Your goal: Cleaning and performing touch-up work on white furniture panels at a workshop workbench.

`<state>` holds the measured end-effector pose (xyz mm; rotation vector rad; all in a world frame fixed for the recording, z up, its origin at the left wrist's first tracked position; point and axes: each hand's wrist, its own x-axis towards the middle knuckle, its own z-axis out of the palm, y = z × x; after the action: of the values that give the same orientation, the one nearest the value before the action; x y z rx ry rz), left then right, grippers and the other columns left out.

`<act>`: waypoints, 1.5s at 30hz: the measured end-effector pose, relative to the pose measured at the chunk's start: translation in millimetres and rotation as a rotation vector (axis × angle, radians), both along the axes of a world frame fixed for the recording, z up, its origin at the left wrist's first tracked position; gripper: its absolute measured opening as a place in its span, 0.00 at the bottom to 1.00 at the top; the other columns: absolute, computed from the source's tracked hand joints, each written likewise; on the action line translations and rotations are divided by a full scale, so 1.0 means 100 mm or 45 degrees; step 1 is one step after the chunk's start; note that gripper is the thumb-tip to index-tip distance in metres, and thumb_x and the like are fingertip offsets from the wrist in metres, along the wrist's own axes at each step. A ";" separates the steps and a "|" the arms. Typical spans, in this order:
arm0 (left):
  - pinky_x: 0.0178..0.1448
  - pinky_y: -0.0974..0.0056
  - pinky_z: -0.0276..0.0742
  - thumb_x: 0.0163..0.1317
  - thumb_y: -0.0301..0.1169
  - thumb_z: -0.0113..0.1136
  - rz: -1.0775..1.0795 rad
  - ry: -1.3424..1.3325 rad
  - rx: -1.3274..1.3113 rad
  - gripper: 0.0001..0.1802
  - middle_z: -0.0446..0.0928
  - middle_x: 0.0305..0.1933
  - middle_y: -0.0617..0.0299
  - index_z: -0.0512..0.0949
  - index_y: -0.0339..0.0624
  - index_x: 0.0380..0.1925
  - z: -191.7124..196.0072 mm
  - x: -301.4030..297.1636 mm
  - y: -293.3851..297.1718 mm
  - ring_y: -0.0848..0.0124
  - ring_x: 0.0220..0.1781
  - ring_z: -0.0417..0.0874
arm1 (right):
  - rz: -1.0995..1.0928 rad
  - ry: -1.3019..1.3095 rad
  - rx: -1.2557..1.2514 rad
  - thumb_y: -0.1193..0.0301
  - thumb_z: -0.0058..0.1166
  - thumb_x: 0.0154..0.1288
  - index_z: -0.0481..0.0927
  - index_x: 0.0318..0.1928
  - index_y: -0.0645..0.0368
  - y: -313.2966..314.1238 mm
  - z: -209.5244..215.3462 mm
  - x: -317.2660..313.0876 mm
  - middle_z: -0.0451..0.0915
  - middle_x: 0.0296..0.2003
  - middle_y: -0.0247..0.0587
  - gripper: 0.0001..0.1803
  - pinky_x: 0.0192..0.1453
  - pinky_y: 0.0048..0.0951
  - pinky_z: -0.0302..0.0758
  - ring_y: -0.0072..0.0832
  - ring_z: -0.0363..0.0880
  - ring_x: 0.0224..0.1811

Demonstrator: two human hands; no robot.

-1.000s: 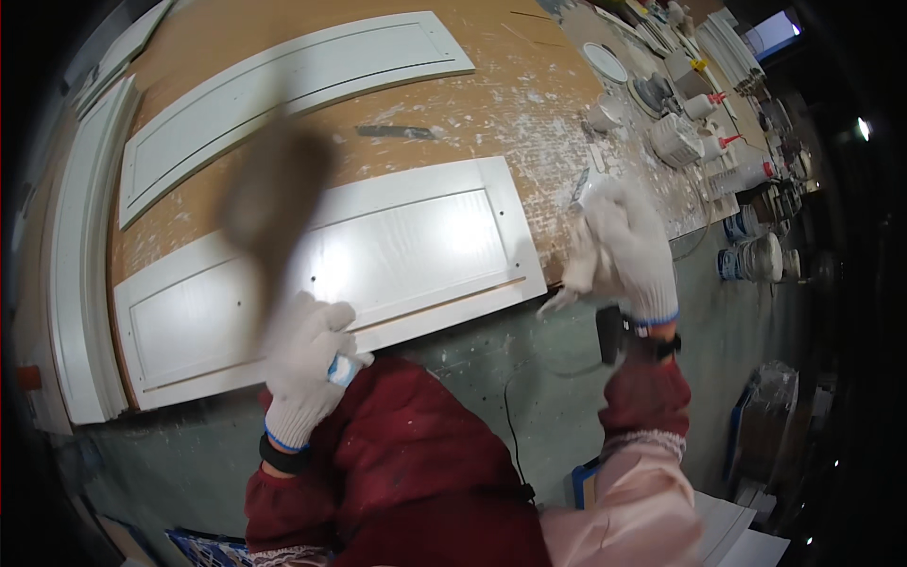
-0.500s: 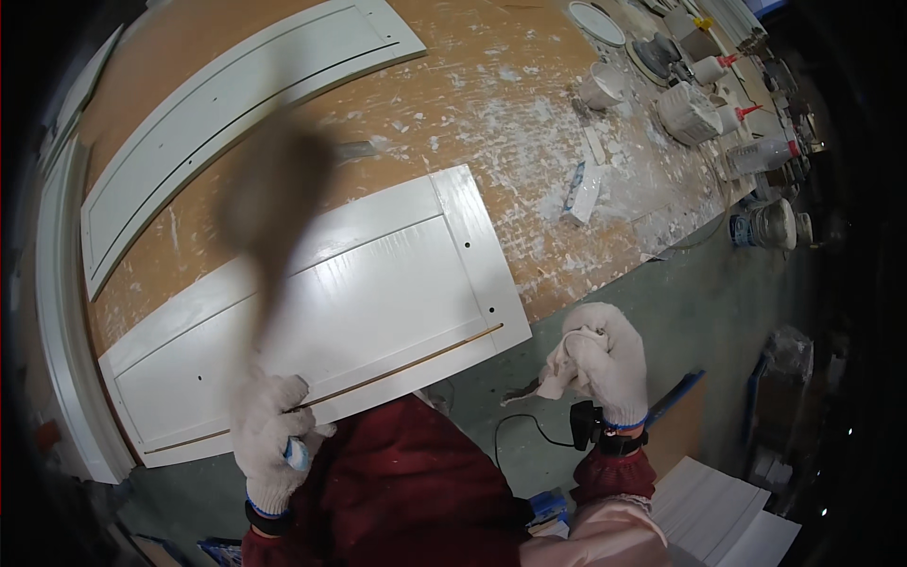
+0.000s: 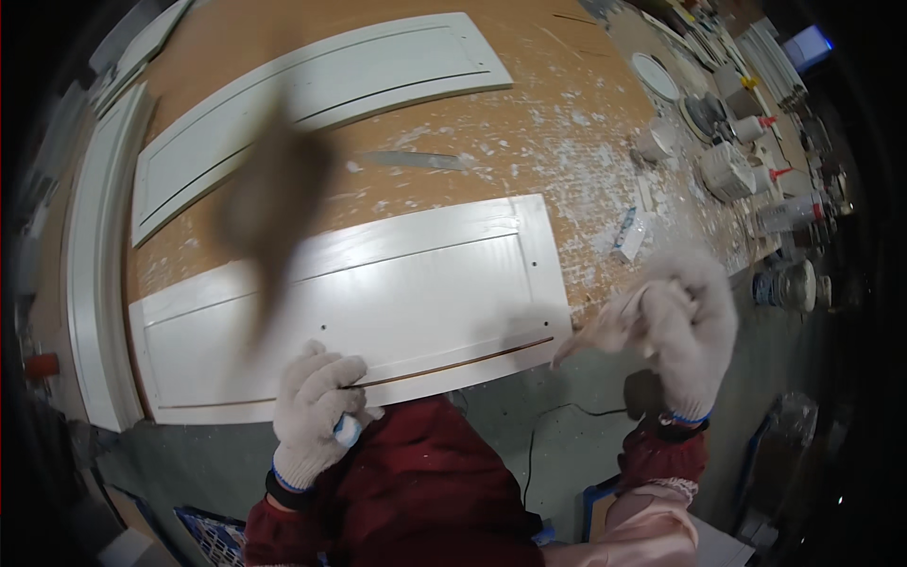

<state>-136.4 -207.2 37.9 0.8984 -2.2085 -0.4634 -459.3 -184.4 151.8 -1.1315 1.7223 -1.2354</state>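
Paint-spattered brown board covers the workbench (image 3: 567, 142), and a white cabinet door panel (image 3: 378, 302) lies flat at its near edge. The left hand (image 3: 316, 416), in a white knit glove, is clenched around a blue-and-white handle (image 3: 348, 431) at the panel's near edge; a blurred brown shape (image 3: 269, 217), seemingly a brush head, rises over the panel's left half. The right hand (image 3: 685, 326), also gloved, grips a crumpled pale rag (image 3: 605, 326) just off the panel's right near corner, above the grey floor. A second white panel (image 3: 312, 94) lies beyond the first, with a metal scraper blade (image 3: 416, 161) between them. Jars and bottles (image 3: 756, 180) crowd the bench to the panel's right.
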 end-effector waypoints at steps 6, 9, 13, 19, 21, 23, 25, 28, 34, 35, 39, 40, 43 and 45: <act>0.53 0.53 0.75 0.43 0.37 0.70 0.013 -0.058 0.020 0.15 0.79 0.44 0.62 0.73 0.46 0.25 -0.07 0.04 0.05 0.60 0.45 0.79 | 0.173 0.399 -0.652 0.78 0.53 0.65 0.71 0.56 0.68 -1.06 0.36 0.08 0.80 0.38 0.46 0.19 0.35 0.27 0.77 0.26 0.79 0.31; 0.41 0.55 0.76 0.42 0.29 0.74 -0.010 0.115 0.029 0.18 0.80 0.42 0.58 0.71 0.46 0.28 0.03 0.11 0.16 0.57 0.39 0.80 | 0.171 1.259 -0.616 0.76 0.56 0.62 0.70 0.60 0.67 -1.18 0.22 0.04 0.79 0.47 0.48 0.25 0.47 0.31 0.77 0.31 0.80 0.42; 0.42 0.56 0.77 0.45 0.28 0.76 -0.043 0.651 0.137 0.18 0.80 0.43 0.49 0.72 0.44 0.29 0.12 0.11 0.41 0.53 0.40 0.82 | 0.623 0.639 -0.475 0.70 0.64 0.56 0.74 0.58 0.64 -0.34 -0.29 0.55 0.76 0.58 0.52 0.29 0.62 0.38 0.71 0.41 0.74 0.61; 0.68 0.54 0.64 0.51 0.26 0.73 -0.220 1.207 0.649 0.10 0.69 0.64 0.40 0.80 0.41 0.31 0.04 -0.17 0.67 0.52 0.68 0.69 | 0.947 -0.612 0.112 0.76 0.62 0.61 0.69 0.62 0.63 0.69 -0.75 1.42 0.76 0.47 0.38 0.28 0.52 0.26 0.74 0.22 0.74 0.48; 0.72 0.55 0.56 0.57 0.31 0.68 -0.176 1.337 0.876 0.09 0.75 0.57 0.44 0.78 0.41 0.26 0.18 -0.15 0.76 0.57 0.64 0.71 | 0.794 -0.763 0.309 0.72 0.65 0.60 0.70 0.60 0.62 0.75 -0.71 1.60 0.76 0.45 0.35 0.29 0.49 0.24 0.75 0.20 0.74 0.44; 0.73 0.57 0.47 0.61 0.37 0.64 -0.329 1.243 0.930 0.14 0.80 0.39 0.53 0.74 0.42 0.23 0.23 -0.13 0.74 0.62 0.56 0.72 | 0.751 -0.712 0.161 0.70 0.67 0.59 0.70 0.61 0.62 0.80 -0.85 1.66 0.75 0.44 0.34 0.31 0.48 0.24 0.75 0.20 0.74 0.44; 0.73 0.56 0.49 0.57 0.39 0.68 -0.388 1.164 0.917 0.14 0.80 0.44 0.51 0.75 0.42 0.27 0.16 -0.20 0.74 0.62 0.58 0.72 | 0.777 -0.653 0.065 0.73 0.66 0.57 0.70 0.60 0.62 0.80 -0.92 1.56 0.75 0.45 0.33 0.31 0.50 0.25 0.74 0.20 0.73 0.45; 0.72 0.55 0.55 0.44 0.38 0.78 -0.333 1.039 0.726 0.26 0.73 0.60 0.44 0.78 0.38 0.40 0.09 -0.32 0.77 0.59 0.66 0.70 | 0.647 -1.148 0.268 0.78 0.64 0.54 0.71 0.57 0.61 0.82 -0.90 1.40 0.74 0.46 0.33 0.29 0.51 0.25 0.74 0.21 0.73 0.46; 0.68 0.57 0.67 0.38 0.39 0.81 -0.348 0.599 0.975 0.49 0.61 0.70 0.43 0.68 0.37 0.63 0.20 -0.41 0.75 0.53 0.69 0.68 | 0.378 -0.932 0.330 0.75 0.52 0.58 0.76 0.50 0.64 0.91 -0.72 0.96 0.77 0.34 0.37 0.18 0.32 0.20 0.71 0.19 0.74 0.28; 0.67 0.56 0.68 0.39 0.38 0.80 -0.276 0.494 0.837 0.47 0.63 0.69 0.44 0.69 0.38 0.61 0.15 -0.40 0.73 0.52 0.68 0.69 | 0.371 -0.884 0.223 0.76 0.51 0.59 0.77 0.49 0.64 0.91 -0.73 0.80 0.78 0.35 0.37 0.16 0.33 0.21 0.72 0.20 0.75 0.28; 0.61 0.54 0.72 0.32 0.31 0.78 0.036 -0.020 0.169 0.38 0.73 0.57 0.52 0.76 0.40 0.50 0.17 -0.31 0.49 0.51 0.60 0.74 | 0.261 -0.414 -0.004 0.78 0.51 0.60 0.77 0.48 0.65 0.72 -0.68 0.09 0.79 0.36 0.36 0.14 0.37 0.23 0.73 0.21 0.76 0.32; 0.59 0.53 0.73 0.30 0.32 0.77 0.079 -0.150 0.046 0.37 0.74 0.55 0.55 0.77 0.40 0.49 0.23 -0.32 0.40 0.52 0.58 0.75 | 0.183 -0.243 -0.004 0.78 0.52 0.60 0.77 0.48 0.65 0.63 -0.64 -0.02 0.79 0.37 0.35 0.14 0.38 0.22 0.73 0.20 0.76 0.32; 0.55 0.53 0.72 0.31 0.34 0.75 0.129 -0.262 0.046 0.38 0.74 0.52 0.57 0.76 0.41 0.50 0.18 -0.41 0.28 0.53 0.54 0.75 | 0.025 0.080 0.077 0.77 0.53 0.62 0.77 0.50 0.64 0.33 -0.60 -0.29 0.80 0.38 0.38 0.15 0.42 0.25 0.74 0.24 0.78 0.37; 0.51 0.55 0.72 0.32 0.36 0.76 0.170 -0.316 0.042 0.40 0.75 0.48 0.59 0.76 0.43 0.52 0.11 -0.46 0.22 0.57 0.50 0.76 | 0.117 0.458 -0.035 0.77 0.53 0.62 0.77 0.50 0.64 0.15 -0.57 -0.39 0.80 0.39 0.41 0.15 0.44 0.27 0.74 0.29 0.79 0.39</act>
<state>-182.2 -185.2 49.1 1.1665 -2.3480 -0.3405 -498.8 -169.5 95.2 -1.5040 1.8910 -1.0479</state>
